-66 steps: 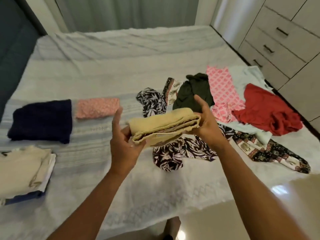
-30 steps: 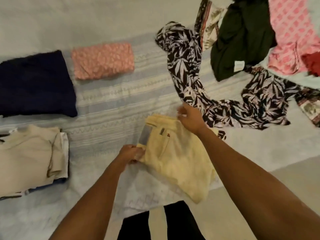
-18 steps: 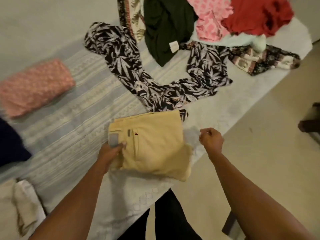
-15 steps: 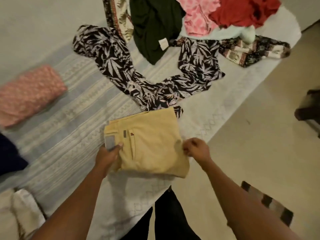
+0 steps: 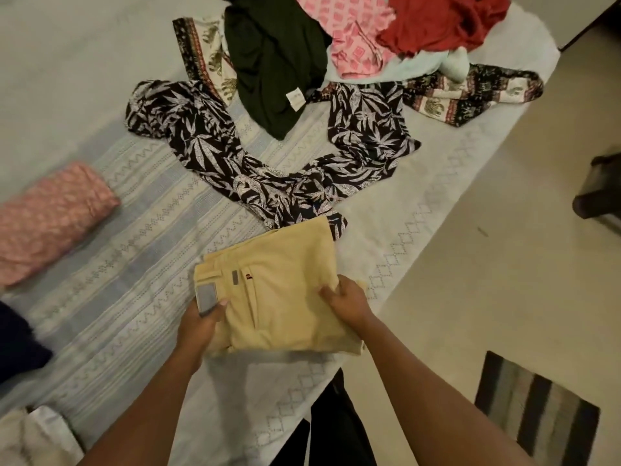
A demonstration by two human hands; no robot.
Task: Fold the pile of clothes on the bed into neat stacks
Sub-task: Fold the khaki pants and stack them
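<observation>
Folded pale yellow trousers (image 5: 282, 290) lie near the bed's front edge. My left hand (image 5: 201, 322) grips their left side, thumb on top by the grey label. My right hand (image 5: 346, 299) grips their right edge, fingers curled over the cloth. Beyond them spreads an unfolded black-and-white leaf-print garment (image 5: 268, 166). The loose pile at the top holds a dark green garment (image 5: 272, 58), a pink patterned one (image 5: 356, 38), a red one (image 5: 440, 21) and an elephant-print cloth (image 5: 470, 92).
A folded pink cloth (image 5: 50, 220) lies at the left, a folded navy piece (image 5: 16, 344) below it, and a cream stack (image 5: 37, 438) at the bottom left corner. The bed (image 5: 117, 264) ends in a diagonal edge; beyond are floor and a striped mat (image 5: 534, 412).
The yellow trousers went from held in the air to lying on the bed. My right hand left them briefly, then came back and took hold of their right edge.
</observation>
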